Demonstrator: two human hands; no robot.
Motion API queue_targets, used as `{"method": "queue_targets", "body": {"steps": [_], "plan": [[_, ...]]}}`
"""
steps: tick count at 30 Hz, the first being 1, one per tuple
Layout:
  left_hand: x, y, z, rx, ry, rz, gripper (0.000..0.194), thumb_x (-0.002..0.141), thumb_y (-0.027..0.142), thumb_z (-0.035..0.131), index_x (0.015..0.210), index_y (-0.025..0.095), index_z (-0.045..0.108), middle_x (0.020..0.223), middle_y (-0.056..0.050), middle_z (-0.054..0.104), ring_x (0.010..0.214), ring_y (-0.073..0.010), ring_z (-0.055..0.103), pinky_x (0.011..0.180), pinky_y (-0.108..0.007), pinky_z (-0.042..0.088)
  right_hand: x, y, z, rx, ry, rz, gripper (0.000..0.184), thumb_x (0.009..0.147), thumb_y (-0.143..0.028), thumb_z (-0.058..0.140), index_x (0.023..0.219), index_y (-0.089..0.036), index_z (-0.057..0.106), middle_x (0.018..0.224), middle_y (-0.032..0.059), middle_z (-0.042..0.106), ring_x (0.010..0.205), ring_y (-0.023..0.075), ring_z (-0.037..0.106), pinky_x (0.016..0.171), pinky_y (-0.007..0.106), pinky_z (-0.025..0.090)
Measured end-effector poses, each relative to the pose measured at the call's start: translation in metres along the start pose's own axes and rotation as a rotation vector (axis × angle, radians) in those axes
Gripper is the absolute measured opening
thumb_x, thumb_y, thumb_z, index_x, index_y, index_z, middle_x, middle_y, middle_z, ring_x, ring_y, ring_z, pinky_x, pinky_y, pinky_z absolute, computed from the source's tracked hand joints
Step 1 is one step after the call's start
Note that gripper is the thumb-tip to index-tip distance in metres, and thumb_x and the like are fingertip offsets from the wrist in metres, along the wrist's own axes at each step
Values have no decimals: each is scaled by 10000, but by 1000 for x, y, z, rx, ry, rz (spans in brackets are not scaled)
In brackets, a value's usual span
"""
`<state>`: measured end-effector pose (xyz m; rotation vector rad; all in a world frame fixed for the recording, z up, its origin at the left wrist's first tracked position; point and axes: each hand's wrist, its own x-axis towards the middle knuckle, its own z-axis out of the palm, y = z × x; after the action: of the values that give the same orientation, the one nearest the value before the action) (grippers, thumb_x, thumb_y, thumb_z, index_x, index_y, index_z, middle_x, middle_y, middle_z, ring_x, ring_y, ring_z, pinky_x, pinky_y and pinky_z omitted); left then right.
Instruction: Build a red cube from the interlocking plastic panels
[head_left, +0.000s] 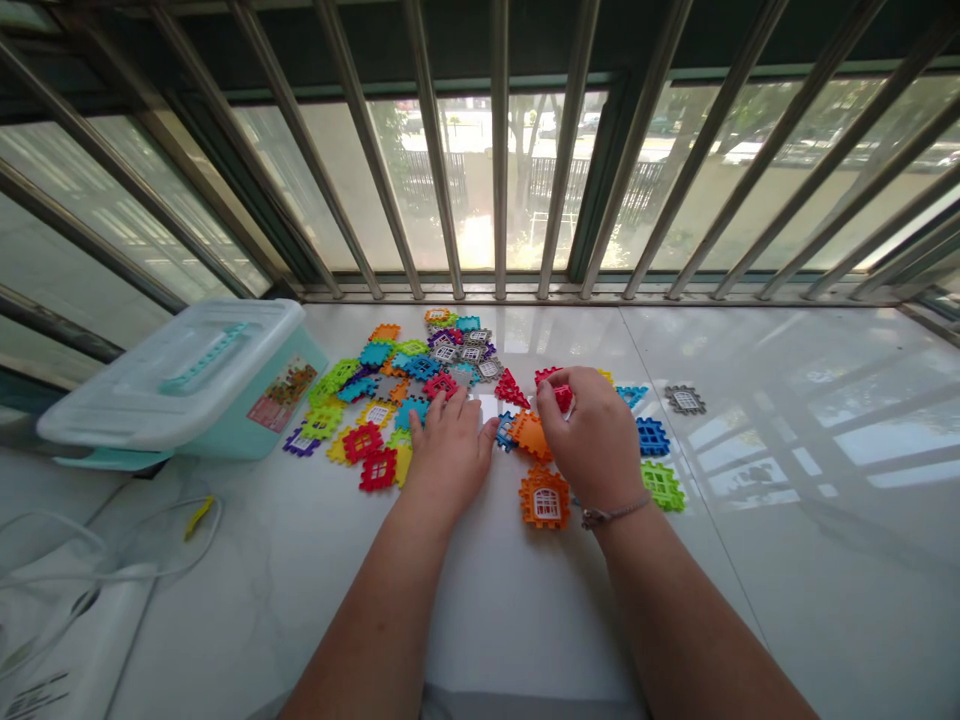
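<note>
Seemingly, the right hand (589,440) clamps a notched red plastic piece (563,398); the left hand (450,460) lies flat, fingers (457,412) apart.

The toy tiles (377,469) were smooth, slightly glossy plastic, the storage box (225,385) was frosted plastic, the white tabletop (720,600) was polished and glossy, and the window bars (435,150) were shiny metal.

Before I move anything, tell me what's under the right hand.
The right hand covers the edge of an orange plastic building tile and pinches a red tile; whatever lies beneath the palm itself is hidden.
</note>
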<state>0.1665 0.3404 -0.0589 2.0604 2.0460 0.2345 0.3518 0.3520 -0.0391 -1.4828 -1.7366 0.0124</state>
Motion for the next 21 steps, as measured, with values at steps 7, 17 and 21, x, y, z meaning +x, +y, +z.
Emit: {"method": "queue_targets", "body": {"steps": [7,17,21], "plan": [[2,-9,7,57,79,-113,552,1151,498,428,1514,181,698,1825,-159,444,1698,-453,368,1334,-825,285,-1,-1,0,-3,-32,13,135,1062,-300,623,982,-224,701,987,75,778,907,248,719,785,345,490],[10,-34,6,12,352,-212,536,1073,398,547,1502,107,683,1739,-280,499,1638,-470,434,1340,-662,372,-2,-9,-3,46,-70,32,180,1062,-355,616,978,-232,716,958,74,791,825,232,692,748,343,474],[9,-31,5,57,254,-180,462,1049,362,577,1420,125,715,1588,-245,645,1522,-462,542,1299,-630,424,-3,-11,-3,57,-76,31,187,1062,-358,624,978,-227,728,929,56,792,719,201,644,733,335,462]]}}
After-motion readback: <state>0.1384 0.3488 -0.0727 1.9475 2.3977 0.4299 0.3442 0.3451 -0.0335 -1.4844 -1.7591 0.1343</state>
